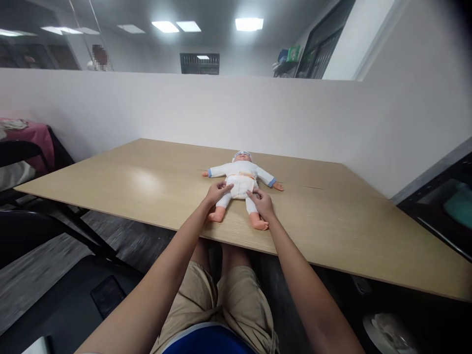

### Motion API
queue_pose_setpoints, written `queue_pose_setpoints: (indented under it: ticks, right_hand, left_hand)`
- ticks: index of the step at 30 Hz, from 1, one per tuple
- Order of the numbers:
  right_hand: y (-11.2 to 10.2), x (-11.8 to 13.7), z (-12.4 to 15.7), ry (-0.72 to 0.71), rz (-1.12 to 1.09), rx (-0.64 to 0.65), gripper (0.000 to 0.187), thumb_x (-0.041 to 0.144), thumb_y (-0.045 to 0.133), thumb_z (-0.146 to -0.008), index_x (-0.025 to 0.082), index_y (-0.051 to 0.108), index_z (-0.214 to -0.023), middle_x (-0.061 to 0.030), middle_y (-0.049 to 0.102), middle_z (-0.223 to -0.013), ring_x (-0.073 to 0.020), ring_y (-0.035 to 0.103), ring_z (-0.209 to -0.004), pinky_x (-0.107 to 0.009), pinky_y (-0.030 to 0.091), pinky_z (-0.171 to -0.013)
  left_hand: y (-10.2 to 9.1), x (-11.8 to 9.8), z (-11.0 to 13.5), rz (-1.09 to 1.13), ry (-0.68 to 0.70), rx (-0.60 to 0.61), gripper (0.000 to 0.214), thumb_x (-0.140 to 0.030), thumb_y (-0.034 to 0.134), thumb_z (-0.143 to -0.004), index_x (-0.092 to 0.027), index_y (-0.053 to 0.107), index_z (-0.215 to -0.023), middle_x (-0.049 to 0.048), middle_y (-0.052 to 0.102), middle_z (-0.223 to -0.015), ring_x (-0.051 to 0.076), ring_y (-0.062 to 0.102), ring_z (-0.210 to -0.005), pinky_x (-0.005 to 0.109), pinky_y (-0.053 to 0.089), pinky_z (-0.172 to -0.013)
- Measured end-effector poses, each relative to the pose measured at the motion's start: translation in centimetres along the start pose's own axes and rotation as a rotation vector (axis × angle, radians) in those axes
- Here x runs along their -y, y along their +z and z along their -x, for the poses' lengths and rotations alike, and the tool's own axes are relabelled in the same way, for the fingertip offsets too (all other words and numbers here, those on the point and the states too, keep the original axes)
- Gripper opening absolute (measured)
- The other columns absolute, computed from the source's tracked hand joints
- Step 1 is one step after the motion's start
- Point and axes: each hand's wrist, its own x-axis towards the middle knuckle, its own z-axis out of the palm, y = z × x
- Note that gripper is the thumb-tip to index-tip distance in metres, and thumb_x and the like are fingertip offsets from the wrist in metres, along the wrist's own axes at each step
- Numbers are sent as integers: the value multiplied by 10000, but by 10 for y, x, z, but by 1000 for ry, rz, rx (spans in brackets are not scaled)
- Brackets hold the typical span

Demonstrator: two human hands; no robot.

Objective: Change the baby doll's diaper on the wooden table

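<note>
A baby doll point(220, 170) in a white long-sleeved outfit with blue cuffs lies on its back, arms spread and bare feet toward me. Around its hips is a white diaper point(239, 187) with an orange-edged waistband. My left hand point(218, 193) is closed at the diaper's left leg edge, its thumb on the front. On the opposite side, my right hand point(262, 202) pinches the diaper's right leg edge with thumb and fingers. What the fingertips do beneath the edges is hidden. The doll's printed cap touches the area near the table's far side.
The wooden table point(169, 172) meets a white wall point(206, 108) with a window above it. Black chairs stand left; a dark phone point(107, 296) lies on the nearest seat. Pink cloth point(35, 140) hangs at far left. A dark-framed object point(442, 206) stands right. Behind the glass is a person.
</note>
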Motion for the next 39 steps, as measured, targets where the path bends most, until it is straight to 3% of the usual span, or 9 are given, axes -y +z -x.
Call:
queue_pose_setpoints:
  ticks: [6, 11, 16, 20, 23, 26, 29, 34, 39]
  right_hand:
    - [-1, -2, -2, -40, 33, 20, 665, 868, 648, -779, 209, 675, -857, 2, 619, -765, -170, 489, -704, -296, 421, -650]
    - [-3, -4, 0, -100, 152, -56, 605, 806, 668, -836, 205, 719, -885, -10, 632, -775, -187, 505, -728, -316, 454, -696]
    - [-5, -9, 2, -178, 267, -145, 576, 754, 663, -890, 188, 761, -939, -104, 670, -1084, -183, 553, -761, -365, 521, -782]
    - [-18, -14, 6, -217, 349, -112, 533, 693, 613, -962, 190, 767, -1050, -106, 678, -1088, -178, 571, -717, -358, 550, -735]
    - [-41, -20, 1, -252, 440, -94, 429, 584, 593, -1006, 196, 719, -1138, -106, 716, -1096, -206, 605, -761, -370, 558, -774]
    - [-63, -29, -21, -286, 569, -131, 355, 458, 586, -998, 171, 683, -1183, -167, 713, -1172, -308, 631, -1019, -467, 514, -984]
    - [-71, -43, -54, -299, 697, -156, 431, 394, 608, -958, 134, 650, -1299, -226, 679, -1286, -393, 561, -1223, -532, 427, -1090]
    - [-53, -67, -115, -294, 1044, -130, 596, 384, 629, -943, 103, 557, -1463, -244, 645, -1422, -405, 549, -1267, -464, 425, -1016]
    - [-37, -85, -153, -173, 1108, -82, 330, 344, 645, -934, 139, 678, -1191, -192, 762, -1099, -345, 643, -995, -367, 379, -786]
  left_hand:
    - [-1, 3, -1, -11, 13, 2, 596, -711, 880, -734, -153, 702, -849, 5, 655, -762, 146, 548, -728, 275, 429, -682]
    - [-1, 7, -2, -35, 44, 2, 596, -713, 859, -755, -152, 721, -901, 15, 690, -806, 161, 591, -777, 279, 464, -724]
    - [-3, 9, 4, -86, 94, 24, 609, -683, 799, -842, -130, 754, -1093, 85, 775, -939, 204, 683, -860, 315, 535, -788]
    - [-16, 11, 11, -208, 155, 56, 529, -589, 733, -943, -156, 749, -1246, 133, 805, -1165, 237, 730, -1003, 350, 570, -891]
    - [-36, 13, 6, -389, 186, -5, 403, -496, 631, -1017, -184, 729, -1253, 130, 773, -1268, 252, 713, -1037, 390, 567, -932]
    - [-54, 15, -13, -627, 209, -138, 359, -351, 661, -967, -179, 677, -1282, 173, 681, -1403, 347, 609, -1274, 511, 474, -1112]
    - [-58, 20, -44, -845, 231, -206, 520, -281, 719, -894, -196, 606, -1395, 192, 561, -1556, 414, 440, -1464, 576, 318, -1234]
    - [-43, 36, -106, -1077, 243, -212, 610, -352, 720, -908, -199, 537, -1470, 182, 538, -1592, 402, 419, -1483, 531, 300, -1230]
    - [-36, 52, -154, -1214, 186, -148, 428, -483, 709, -915, -189, 657, -1220, 181, 727, -1252, 403, 589, -1246, 512, 394, -1088]
